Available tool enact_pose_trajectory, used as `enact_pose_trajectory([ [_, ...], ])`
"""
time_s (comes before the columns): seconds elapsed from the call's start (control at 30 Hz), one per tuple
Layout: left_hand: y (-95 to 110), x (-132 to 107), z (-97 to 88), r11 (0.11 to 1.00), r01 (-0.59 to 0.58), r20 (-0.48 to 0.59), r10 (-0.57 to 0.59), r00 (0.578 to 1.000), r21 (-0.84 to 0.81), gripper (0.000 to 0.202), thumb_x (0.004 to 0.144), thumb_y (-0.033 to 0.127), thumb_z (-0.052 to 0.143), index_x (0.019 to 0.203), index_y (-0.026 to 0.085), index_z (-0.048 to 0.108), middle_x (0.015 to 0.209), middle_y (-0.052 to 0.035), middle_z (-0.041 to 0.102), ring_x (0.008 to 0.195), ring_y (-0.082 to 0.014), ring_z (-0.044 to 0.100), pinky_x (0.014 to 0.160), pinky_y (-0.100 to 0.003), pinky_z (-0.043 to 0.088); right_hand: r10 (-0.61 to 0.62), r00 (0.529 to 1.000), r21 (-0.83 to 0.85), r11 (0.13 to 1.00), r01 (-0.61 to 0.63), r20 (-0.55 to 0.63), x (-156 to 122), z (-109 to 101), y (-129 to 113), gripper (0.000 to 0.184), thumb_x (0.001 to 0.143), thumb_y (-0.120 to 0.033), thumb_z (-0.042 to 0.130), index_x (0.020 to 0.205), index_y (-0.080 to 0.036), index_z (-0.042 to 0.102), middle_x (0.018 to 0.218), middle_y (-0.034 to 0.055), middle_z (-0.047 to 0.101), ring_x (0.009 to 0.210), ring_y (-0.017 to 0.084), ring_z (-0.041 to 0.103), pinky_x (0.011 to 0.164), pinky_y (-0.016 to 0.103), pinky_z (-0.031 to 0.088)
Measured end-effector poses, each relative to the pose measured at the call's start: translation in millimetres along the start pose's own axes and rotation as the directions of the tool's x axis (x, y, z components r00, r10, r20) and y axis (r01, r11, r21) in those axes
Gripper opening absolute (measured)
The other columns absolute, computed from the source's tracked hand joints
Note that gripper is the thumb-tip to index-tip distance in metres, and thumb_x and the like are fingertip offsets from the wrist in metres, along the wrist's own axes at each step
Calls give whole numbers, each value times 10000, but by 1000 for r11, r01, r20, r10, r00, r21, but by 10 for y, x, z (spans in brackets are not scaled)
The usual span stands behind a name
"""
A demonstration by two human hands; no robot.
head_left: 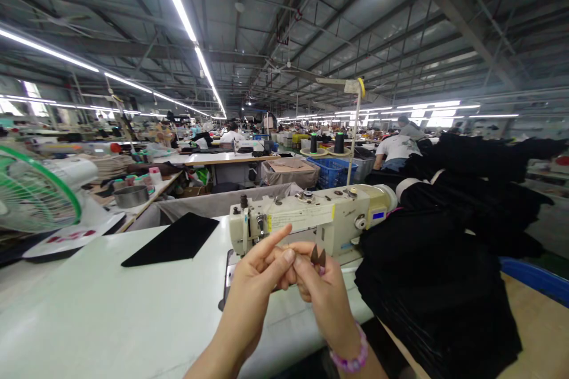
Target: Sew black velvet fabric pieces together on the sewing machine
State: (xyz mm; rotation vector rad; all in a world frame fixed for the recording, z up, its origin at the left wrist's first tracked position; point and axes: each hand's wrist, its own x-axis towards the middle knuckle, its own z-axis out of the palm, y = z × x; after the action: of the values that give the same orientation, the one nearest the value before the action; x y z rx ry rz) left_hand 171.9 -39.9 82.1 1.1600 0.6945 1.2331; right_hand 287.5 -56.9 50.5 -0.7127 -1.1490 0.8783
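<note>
My left hand (262,272) and my right hand (317,284) meet in front of the sewing machine (306,219), thumbs and fingertips pinched close together. The left index finger points up and away from the pinch. What the left fingertips hold, if anything, is too small to make out. Two short dark blades of thread snips (318,256) stick up from my right hand, the rest hidden in the palm. A beaded bracelet circles the right wrist. On the pale table (111,308), left of the machine, lies a flat black fabric piece (173,240).
A tall stack of black fabric (435,284) rises close on the right. At far left stands a green-rimmed fan (40,189) near a round metal tin (131,196). Behind the machine are a thread stand (355,130), black cones and a blue basket (331,172). A person (398,148) bends over farther back.
</note>
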Motion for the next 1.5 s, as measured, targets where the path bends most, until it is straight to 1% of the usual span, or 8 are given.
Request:
enact_pose_trajectory([
  [0.13, 2, 73, -44, 987, 145, 114, -136, 984, -70, 356, 702, 419, 851, 901, 140, 752, 615, 1, 625, 521, -59, 464, 548, -172, 377, -98, 995, -118, 988, 97, -6, 34, -21, 33, 298, 945, -448, 584, 984, -192, 730, 540, -59, 430, 475, 102, 416, 467, 222, 410],
  [0.27, -14, 134, -95, 975, 202, 147, -188, 971, -88, 398, 675, 442, 864, 609, 127, 629, 539, 21, 567, 461, -29, 396, 496, -148, 325, -155, 988, -257, 954, 153, 13, 47, -25, 39, 298, 963, -425, 558, 1066, -208, 735, 838, 49, 694, 840, 199, 659, 787, 323, 544],
  [0.43, -10, 162, -143, 996, 88, 31, -87, 996, -24, 377, 642, 449, 870, 657, 148, 645, 506, 40, 550, 468, -49, 397, 483, -162, 306, -97, 995, -279, 955, 99, 22, 66, -50, 116, 340, 950, -433, 570, 1166, -205, 702, 820, 34, 681, 719, 166, 624, 662, 278, 525],
  [0.7, -54, 167, -202, 989, 34, 41, -40, 998, 147, 321, 717, 439, 808, 690, 151, 668, 533, 24, 570, 516, -81, 429, 525, -204, 321, -60, 997, -240, 970, 47, -49, 152, -45, 100, 310, 914, -483, 613, 819, -189, 614, 527, -95, 346, 448, 81, 285, 414, 213, 280],
  [1.0, -52, 138, -216, 996, -27, -60, 32, 998, 81, 298, 707, 406, 787, 632, 166, 628, 505, 60, 454, 506, -79, 341, 509, -216, 269, -162, 986, -384, 913, 136, -35, 124, 12, 90, 264, 946, -418, 565, 809, -194, 596, 640, -40, 509, 567, 113, 453, 516, 223, 394],
  [1.17, 8, 368, -398, 874, -185, -135, 271, 953, 450, 236, 727, 386, 716, 633, 183, 642, 536, 48, 473, 532, -108, 377, 528, -233, 280, -24, 982, -461, 881, 111, 190, 60, -66, 106, 242, 968, -365, 525, 803, -195, 576, 681, -34, 521, 606, 118, 471, 564, 230, 387],
  [1.33, 35, 520, -559, 552, -261, 178, 200, 964, 792, 210, 732, 265, 644, 535, 196, 617, 497, 35, 468, 530, -132, 406, 532, -244, 252, -86, 947, -563, 786, 256, 311, 106, -94, 58, 153, 962, -246, 499, 846, -196, 584, 721, -27, 542, 647, 126, 493, 605, 245, 370],
  [1.5, 118, 372, -543, 752, -211, 373, -50, 926, 624, 258, 742, 364, 704, 575, 184, 625, 550, 28, 463, 545, -123, 382, 525, -231, 272, -169, 960, -560, 784, 269, 224, 297, -110, 82, 183, 966, -254, 490, 818, -193, 580, 724, -24, 574, 666, 129, 512, 622, 240, 379],
])
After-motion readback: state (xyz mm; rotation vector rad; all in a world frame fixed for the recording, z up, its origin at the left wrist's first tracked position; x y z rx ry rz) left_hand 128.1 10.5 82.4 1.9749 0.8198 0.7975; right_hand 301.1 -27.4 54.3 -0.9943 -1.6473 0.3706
